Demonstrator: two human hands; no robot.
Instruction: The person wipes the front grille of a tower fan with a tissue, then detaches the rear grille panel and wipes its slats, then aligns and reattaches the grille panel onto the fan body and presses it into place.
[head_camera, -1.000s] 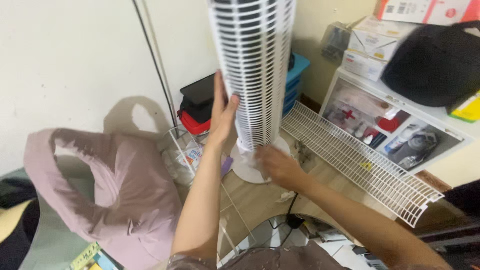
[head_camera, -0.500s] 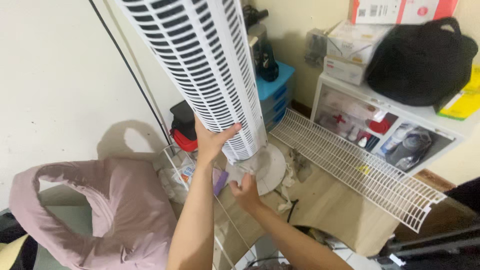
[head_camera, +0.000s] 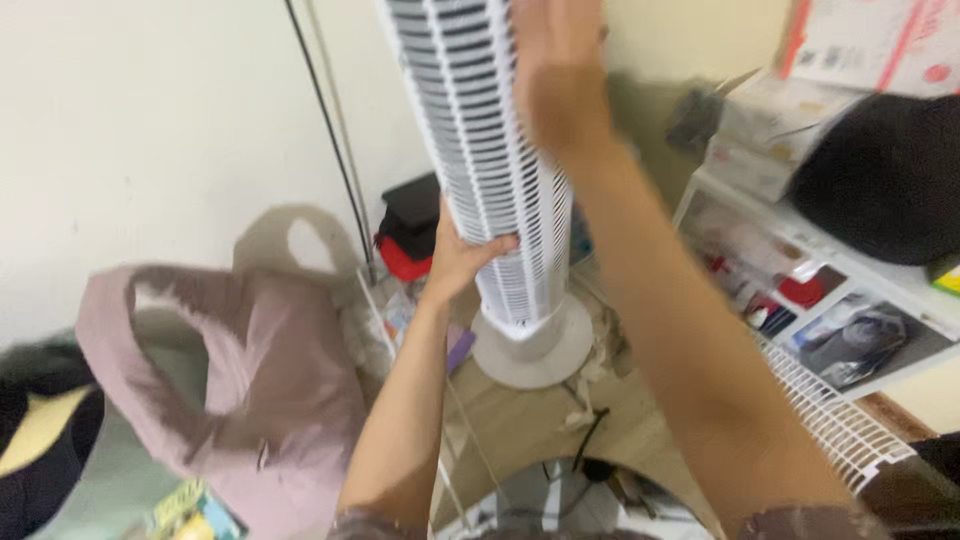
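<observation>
upright tower fan (head_camera: 490, 180), slightly tilted

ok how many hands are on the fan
2. The left hand grips the fan low on its grille, just above the round base. The right hand rests high on the grille, near the top edge of the picture.

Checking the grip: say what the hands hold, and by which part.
Both hold the tall white slatted plastic tower fan: left hand on its lower body above the round base, right hand on its upper grille.
</observation>
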